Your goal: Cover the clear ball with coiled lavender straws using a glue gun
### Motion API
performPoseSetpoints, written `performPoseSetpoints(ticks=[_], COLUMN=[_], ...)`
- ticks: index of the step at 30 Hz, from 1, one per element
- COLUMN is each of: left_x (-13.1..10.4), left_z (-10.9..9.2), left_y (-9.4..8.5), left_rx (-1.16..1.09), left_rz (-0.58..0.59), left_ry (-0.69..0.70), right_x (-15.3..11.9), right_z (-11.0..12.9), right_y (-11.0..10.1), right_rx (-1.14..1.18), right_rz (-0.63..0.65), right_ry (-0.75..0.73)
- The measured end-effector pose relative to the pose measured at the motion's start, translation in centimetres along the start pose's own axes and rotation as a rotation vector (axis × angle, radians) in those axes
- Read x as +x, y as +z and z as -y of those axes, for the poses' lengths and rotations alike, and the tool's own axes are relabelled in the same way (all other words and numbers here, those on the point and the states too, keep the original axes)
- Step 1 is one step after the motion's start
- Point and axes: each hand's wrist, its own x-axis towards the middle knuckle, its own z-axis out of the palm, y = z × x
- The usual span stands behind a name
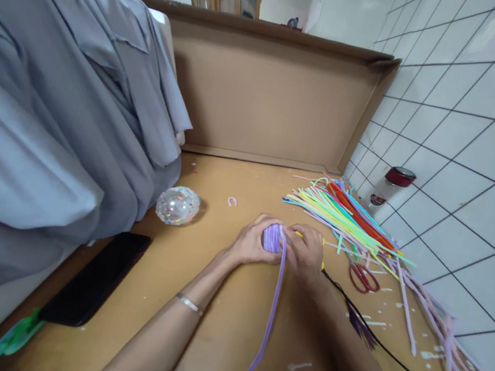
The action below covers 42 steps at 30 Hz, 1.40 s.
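Observation:
My left hand (248, 239) is closed around a coil of purple pipe cleaner (272, 238), wound in close rows. One loose purple strand (273, 315) hangs from it toward the table's front edge. Right beside the coil, my right hand (307, 254) grips a yellow glue gun (323, 264), mostly covered by the fingers. Its black cord (389, 357) trails off to the lower right. The gun's tip is hidden, so I cannot tell whether it touches the coil. Red-handled scissors (364, 279) lie to the right of my right hand.
Colourful pipe cleaners (350, 217) are heaped at the back right, near a lidded jar (390, 189) and the tiled wall. A clear ball (178, 205), a small pink curl (232, 201) and a black phone (96, 279) lie leftward. Cardboard (271, 95) stands behind; grey cloth (116, 95) drapes at left.

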Motion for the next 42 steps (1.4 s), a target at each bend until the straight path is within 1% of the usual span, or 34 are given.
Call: performPoseSetpoints(ticks=[2,6,10,17,24,26,29,34,36,37,39,40,42], left_x=[0.0,-0.1,0.0,0.0,0.0,0.0,0.0,0.1,0.1,0.1,0.2,0.3,0.3], left_z=[-0.3,-0.6,-0.7,-0.8,-0.4,-0.3,0.0,1.1,1.5,1.7,2.1,2.2,2.3], left_y=[0.0,0.0,0.0,0.1,0.1,0.1,0.1,0.2,0.1,0.1,0.0,-0.1,-0.2], left_rx=[0.016,0.026,0.044,0.000,-0.028,-0.036,-0.057,-0.184,-0.277,-0.330,-0.441,-0.490,-0.559], left_rz=[0.023,0.023,0.045,0.024,-0.018,-0.025,-0.042,-0.106,-0.144,-0.164,-0.192,-0.206,-0.236], left_ry=[0.016,0.012,0.016,0.021,-0.009,-0.010,-0.018,-0.099,-0.162,-0.196,-0.256,-0.279,-0.316], right_x=[-0.1,0.0,0.4,1.1,1.8,2.3,2.9,2.9,2.4,2.1,1.3,0.9,0.2], right_z=[-0.2,0.0,0.3,0.5,0.5,0.6,0.7,0.7,0.4,0.2,-0.4,-0.7,-1.4], right_y=[0.1,0.2,0.2,0.2,0.8,1.1,1.5,1.9,1.6,1.3,0.5,0.0,-0.8], right_rx=[0.002,0.049,0.108,0.240,0.333,0.326,0.306,0.324,0.254,0.175,-0.075,-0.234,-0.504], right_rz=[-0.010,-0.007,0.007,0.063,0.113,0.104,0.094,0.106,0.102,0.098,0.130,0.188,0.374], right_ry=[0.034,0.123,0.156,0.265,0.393,0.405,0.379,0.370,0.397,0.417,0.463,0.485,0.538])
